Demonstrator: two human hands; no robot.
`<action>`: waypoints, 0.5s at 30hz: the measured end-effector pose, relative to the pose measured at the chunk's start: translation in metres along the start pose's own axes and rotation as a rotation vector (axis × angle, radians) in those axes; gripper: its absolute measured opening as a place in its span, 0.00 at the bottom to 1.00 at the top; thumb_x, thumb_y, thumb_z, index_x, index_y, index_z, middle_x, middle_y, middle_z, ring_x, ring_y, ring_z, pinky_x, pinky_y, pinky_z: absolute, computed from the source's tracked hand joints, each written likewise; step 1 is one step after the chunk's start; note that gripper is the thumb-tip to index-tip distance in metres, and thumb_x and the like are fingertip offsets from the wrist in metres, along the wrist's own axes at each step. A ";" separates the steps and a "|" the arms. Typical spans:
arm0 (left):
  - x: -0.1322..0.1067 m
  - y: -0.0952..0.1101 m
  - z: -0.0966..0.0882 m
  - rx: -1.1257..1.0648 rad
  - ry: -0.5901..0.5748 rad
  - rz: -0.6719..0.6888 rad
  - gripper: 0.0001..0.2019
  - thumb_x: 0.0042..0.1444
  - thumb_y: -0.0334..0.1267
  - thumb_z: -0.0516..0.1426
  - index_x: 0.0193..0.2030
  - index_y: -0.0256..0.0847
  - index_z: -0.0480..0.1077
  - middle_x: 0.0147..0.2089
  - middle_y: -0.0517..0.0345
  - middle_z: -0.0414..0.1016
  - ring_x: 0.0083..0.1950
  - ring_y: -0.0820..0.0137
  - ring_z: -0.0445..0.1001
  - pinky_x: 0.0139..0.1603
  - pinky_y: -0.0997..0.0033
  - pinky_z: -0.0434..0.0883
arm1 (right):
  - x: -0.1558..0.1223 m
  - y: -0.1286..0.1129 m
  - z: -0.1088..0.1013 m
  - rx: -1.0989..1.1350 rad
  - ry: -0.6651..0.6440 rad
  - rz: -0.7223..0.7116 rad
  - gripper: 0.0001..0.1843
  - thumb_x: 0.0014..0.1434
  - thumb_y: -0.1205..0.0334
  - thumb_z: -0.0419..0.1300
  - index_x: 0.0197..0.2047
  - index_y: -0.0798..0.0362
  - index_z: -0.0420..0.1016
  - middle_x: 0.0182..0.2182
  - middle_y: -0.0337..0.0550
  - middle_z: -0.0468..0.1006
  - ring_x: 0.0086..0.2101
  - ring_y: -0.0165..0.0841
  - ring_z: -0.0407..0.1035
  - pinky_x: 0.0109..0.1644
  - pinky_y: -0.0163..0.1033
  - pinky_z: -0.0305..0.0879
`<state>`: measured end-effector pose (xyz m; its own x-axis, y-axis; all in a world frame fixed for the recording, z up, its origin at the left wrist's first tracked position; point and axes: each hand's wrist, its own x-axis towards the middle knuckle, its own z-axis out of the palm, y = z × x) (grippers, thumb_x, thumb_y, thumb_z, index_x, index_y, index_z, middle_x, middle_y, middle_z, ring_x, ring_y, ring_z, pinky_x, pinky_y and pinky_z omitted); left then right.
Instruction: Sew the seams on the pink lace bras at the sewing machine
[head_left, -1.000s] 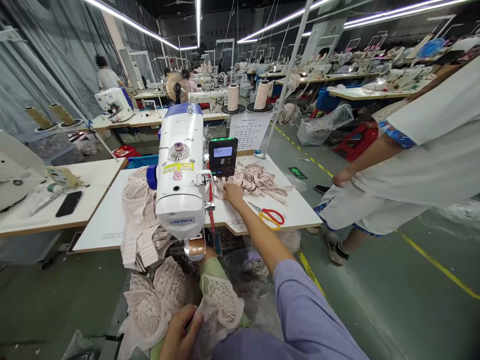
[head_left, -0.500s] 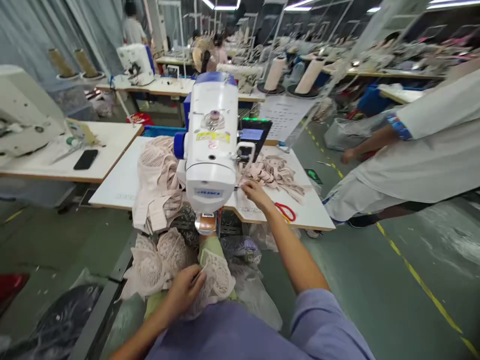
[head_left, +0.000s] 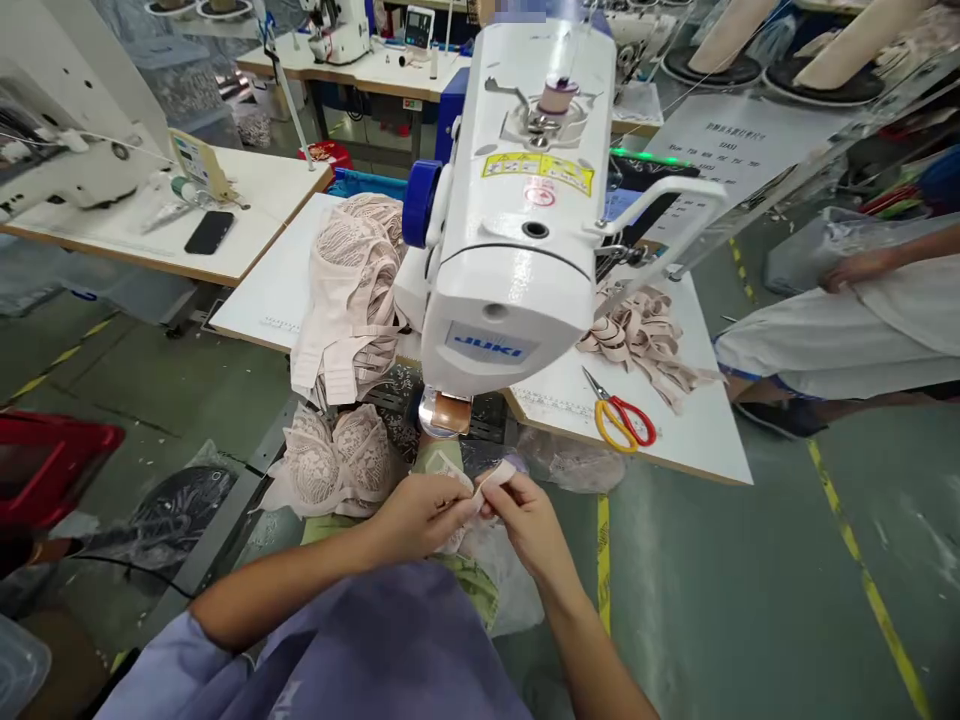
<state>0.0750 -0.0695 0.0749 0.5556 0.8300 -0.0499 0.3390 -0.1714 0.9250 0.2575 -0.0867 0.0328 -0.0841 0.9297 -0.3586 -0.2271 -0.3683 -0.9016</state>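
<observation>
Close together below the sewing machine (head_left: 510, 300), my two hands meet over my lap. My left hand (head_left: 427, 512) is closed on a lace bra (head_left: 444, 464), mostly hidden behind the fingers. Pinched in my right hand (head_left: 529, 518) is a beige strap (head_left: 496, 474), its end brought against the bra at my left fingertips. Another beige lace bra (head_left: 341, 460) hangs left of my hands, below the table edge. The machine's needle area is hidden behind its head.
Stacked beige bras (head_left: 349, 300) lie left of the machine. A heap of beige straps (head_left: 641, 335) lies right of it, with scissors (head_left: 626, 420) near the table's front edge. A phone (head_left: 209, 232) rests on the left table. Another person's hand (head_left: 859, 270) shows at right.
My right hand has come from beside the machine, near the strap heap, down to my left hand and now holds a strap. The view has moved closer to the machine.
</observation>
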 end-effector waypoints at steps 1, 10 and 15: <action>0.004 0.003 0.001 -0.026 -0.017 -0.012 0.16 0.68 0.40 0.51 0.37 0.36 0.77 0.29 0.59 0.77 0.31 0.74 0.71 0.33 0.77 0.66 | 0.005 -0.003 -0.002 0.006 0.014 -0.008 0.19 0.51 0.46 0.72 0.35 0.54 0.79 0.19 0.35 0.73 0.21 0.26 0.66 0.27 0.31 0.64; 0.033 -0.022 -0.040 0.477 0.283 0.372 0.17 0.68 0.35 0.50 0.59 0.45 0.73 0.53 0.52 0.80 0.49 0.67 0.79 0.46 0.73 0.74 | 0.066 -0.047 -0.021 0.013 0.096 -0.113 0.19 0.48 0.48 0.73 0.35 0.54 0.79 0.20 0.36 0.75 0.19 0.26 0.66 0.22 0.30 0.63; 0.036 -0.032 -0.054 0.654 0.399 0.120 0.15 0.69 0.40 0.52 0.54 0.43 0.77 0.43 0.50 0.77 0.41 0.66 0.77 0.35 0.73 0.71 | 0.087 -0.051 -0.015 -0.160 -0.033 -0.130 0.15 0.55 0.49 0.69 0.38 0.53 0.79 0.25 0.40 0.79 0.27 0.31 0.74 0.32 0.35 0.72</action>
<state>0.0431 -0.0049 0.0639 0.3435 0.8929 0.2910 0.7422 -0.4480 0.4985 0.2767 0.0133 0.0440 -0.0964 0.9681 -0.2312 -0.0814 -0.2392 -0.9676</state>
